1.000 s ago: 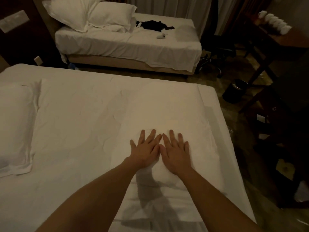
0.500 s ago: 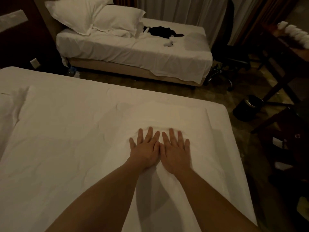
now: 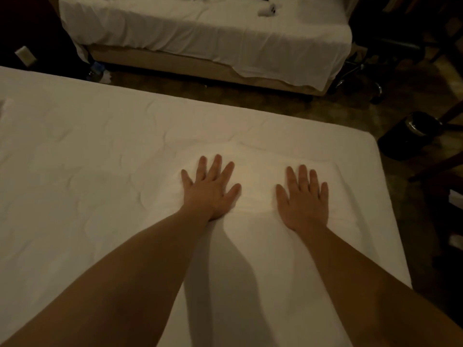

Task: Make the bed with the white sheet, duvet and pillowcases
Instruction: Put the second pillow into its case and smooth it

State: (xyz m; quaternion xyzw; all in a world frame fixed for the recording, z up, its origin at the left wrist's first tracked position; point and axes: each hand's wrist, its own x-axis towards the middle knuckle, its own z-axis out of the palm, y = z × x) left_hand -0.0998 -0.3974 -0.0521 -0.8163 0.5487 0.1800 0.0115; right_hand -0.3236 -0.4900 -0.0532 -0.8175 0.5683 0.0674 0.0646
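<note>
1. The wrinkled white duvet (image 3: 82,186) covers the near bed.
2. The left hand (image 3: 210,191) presses flat on it, fingers spread wide.
3. The right hand (image 3: 304,199) lies flat too, apart from the left, apparently over a folded layer.

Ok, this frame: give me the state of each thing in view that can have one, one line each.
left hand: open, fingers spread, palm flat on the duvet.
right hand: open, flat on the duvet, apart from the left.
duvet: spread over the near bed, lightly creased.
far bed: sheet rumpled, hanging loose at the side.
black bin: upright on the floor.
</note>
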